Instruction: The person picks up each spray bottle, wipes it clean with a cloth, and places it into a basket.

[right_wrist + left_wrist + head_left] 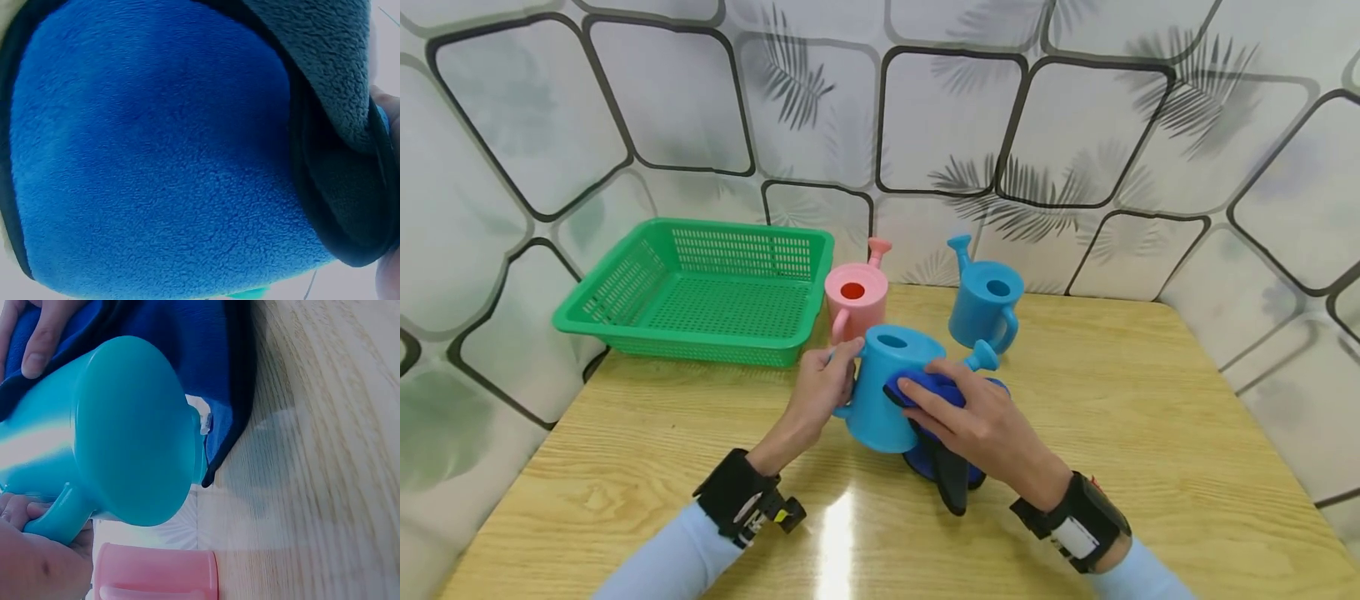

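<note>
A light blue watering can (880,417) is held up over the table, its underside facing the left wrist view. My left hand (820,379) grips it by the handle (59,515), thumb near the top rim. On the can's other side, near the spout, my right hand (985,425) holds a blue cloth (156,156) with dark edging against the wall. Part of the cloth hangs below the hand, showing a dark grey reverse side. In the right wrist view the cloth covers most of the can and the fingers.
Behind the held can stand a pink watering can (868,304) and a darker blue watering can (973,308), both upright. A green plastic basket (692,350) sits at the back left of the wooden table (1150,433). Patterned covering (955,125) rises behind the table.
</note>
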`<state>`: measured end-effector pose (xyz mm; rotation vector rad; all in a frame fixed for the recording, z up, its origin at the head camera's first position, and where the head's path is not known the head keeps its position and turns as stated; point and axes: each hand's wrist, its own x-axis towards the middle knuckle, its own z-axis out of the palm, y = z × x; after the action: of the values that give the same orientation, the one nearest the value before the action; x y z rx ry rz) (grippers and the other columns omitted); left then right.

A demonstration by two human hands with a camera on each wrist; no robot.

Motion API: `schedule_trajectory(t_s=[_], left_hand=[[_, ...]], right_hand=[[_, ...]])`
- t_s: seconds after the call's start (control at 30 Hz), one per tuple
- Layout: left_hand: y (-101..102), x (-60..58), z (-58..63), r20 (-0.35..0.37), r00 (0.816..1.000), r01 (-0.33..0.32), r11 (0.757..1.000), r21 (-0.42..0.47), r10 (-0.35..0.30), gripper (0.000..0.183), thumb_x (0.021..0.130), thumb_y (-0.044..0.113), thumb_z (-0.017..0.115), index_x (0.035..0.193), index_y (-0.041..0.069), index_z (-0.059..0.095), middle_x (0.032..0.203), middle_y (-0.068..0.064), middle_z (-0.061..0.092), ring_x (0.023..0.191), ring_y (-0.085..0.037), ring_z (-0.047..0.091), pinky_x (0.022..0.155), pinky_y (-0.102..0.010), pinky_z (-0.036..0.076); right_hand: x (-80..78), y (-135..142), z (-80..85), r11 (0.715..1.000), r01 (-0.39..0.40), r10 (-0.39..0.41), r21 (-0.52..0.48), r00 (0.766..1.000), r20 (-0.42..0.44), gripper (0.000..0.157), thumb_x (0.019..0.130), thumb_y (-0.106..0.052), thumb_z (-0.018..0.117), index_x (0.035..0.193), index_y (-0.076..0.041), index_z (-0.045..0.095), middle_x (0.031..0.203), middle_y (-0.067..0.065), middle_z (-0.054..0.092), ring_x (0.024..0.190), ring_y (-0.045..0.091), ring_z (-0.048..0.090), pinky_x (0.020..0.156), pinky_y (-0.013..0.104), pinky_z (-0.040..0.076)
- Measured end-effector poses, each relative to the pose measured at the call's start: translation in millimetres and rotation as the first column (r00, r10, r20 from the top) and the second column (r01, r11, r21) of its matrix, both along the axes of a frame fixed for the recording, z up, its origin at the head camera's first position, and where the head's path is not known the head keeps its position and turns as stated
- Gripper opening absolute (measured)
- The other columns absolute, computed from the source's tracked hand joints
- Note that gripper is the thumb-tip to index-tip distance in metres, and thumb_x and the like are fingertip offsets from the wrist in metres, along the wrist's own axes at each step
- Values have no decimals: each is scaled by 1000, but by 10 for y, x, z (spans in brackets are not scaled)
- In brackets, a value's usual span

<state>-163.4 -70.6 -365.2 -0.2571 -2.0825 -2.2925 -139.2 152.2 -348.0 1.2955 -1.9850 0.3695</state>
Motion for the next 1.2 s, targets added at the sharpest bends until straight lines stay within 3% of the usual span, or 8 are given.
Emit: schedule_trajectory(t_s=[0.23,0.47,0.83,1.07,1.2], left_hand=[[-32,7,-23,-8,1000,21,999,-38,-21,54,100,25,53,51,10,36,41,9,30,37,-13,31,40,-24,27],[-48,11,-14,-9,1000,22,1000,-9,-23,54,99,25,53,51,12,35,42,10,29,37,-12,29,40,-23,25],[-19,18,-46,36,999,-18,1000,12,18,54,98,24,54,50,12,34,42,10,28,37,-10,29,40,-23,24],[-19,37,-36,96,994,-61,996,70,54,54,97,24,54,49,13,32,42,9,28,37,-10,27,38,-22,23],[-27,34,5,90,994,-75,992,97,66,54,97,24,54,49,14,33,42,9,28,37,-10,27,38,-22,23]], right_hand=[[-45,46,46,995,46,-56,-88,992,-111,38,99,-31,55,118,0,67,99,20,64,85,31,60,66,45,59],[-66,31,69,985,20,-35,-173,996,-84,36,97,-29,60,110,4,68,100,18,70,89,31,63,68,47,59],[-6,10,26,990,-3,-6,-140,998,-59,33,98,-26,58,109,2,72,95,18,70,85,30,63,65,45,60],[45,-16,-52,998,-40,38,-57,999,-36,29,92,-23,67,111,-2,72,96,14,71,88,27,64,71,44,60],[83,-21,-85,998,-60,60,2,998,-9,28,91,-25,68,110,-5,73,97,11,72,90,25,64,73,41,60]])
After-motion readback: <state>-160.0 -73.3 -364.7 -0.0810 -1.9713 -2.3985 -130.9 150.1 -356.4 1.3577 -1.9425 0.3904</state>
